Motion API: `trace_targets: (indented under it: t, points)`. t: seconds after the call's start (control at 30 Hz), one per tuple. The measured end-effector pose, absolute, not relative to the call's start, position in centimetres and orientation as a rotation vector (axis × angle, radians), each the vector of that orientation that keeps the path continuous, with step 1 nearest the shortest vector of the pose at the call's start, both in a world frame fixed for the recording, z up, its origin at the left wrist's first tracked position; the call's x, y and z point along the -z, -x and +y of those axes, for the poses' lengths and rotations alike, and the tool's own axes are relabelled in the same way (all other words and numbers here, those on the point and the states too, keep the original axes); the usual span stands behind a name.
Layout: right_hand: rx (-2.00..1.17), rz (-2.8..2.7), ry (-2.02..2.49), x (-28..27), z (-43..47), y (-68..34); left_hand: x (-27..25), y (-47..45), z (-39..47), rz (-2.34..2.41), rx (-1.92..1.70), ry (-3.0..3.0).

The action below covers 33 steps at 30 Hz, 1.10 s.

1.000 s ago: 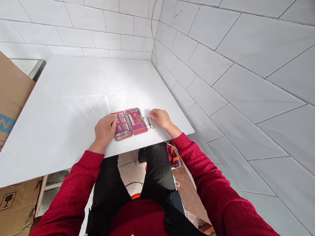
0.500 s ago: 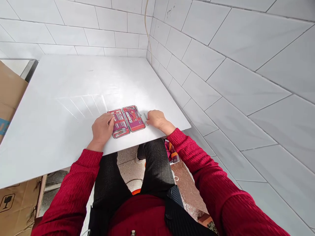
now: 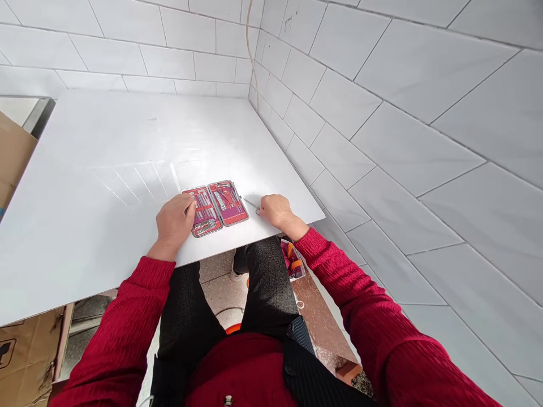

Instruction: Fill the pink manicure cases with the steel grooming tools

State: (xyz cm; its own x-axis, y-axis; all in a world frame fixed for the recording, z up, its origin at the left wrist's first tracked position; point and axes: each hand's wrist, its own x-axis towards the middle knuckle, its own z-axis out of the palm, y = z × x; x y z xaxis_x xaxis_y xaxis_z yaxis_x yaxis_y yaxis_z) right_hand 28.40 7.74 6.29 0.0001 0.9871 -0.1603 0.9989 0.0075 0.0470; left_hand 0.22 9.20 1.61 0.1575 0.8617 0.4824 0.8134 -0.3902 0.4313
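Observation:
An open manicure set case lies on the white table with its two red-and-purple panels spread flat. Slim metal tools fill the left panel, and more tools sit under a strap in the right one. My left hand is curled over the case's left edge, fingers closed on it. Just right of the case, my right hand is closed on small metal scissors. Their thin tips point left toward the case, and part of a finger ring shows beside my fingers; the rest is hidden.
The white table meets tiled walls at the back and right. A thin cable hangs in the corner. Cardboard boxes stand at the left. Below the table's right part is a bin of coloured items.
My right hand has moved slightly right, away from the case, and more of the scissors shows. My left hand stays on the case edge. The whole view has shifted a little.

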Motion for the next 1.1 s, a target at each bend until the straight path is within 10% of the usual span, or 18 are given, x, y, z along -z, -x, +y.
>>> trace_targets:
  t: [1.1]
  points:
    - [0.491, 2.155, -1.966, -8.5, 6.0, -25.2, -1.4, 0.7, 12.3, 1.786, -0.847, -2.288]
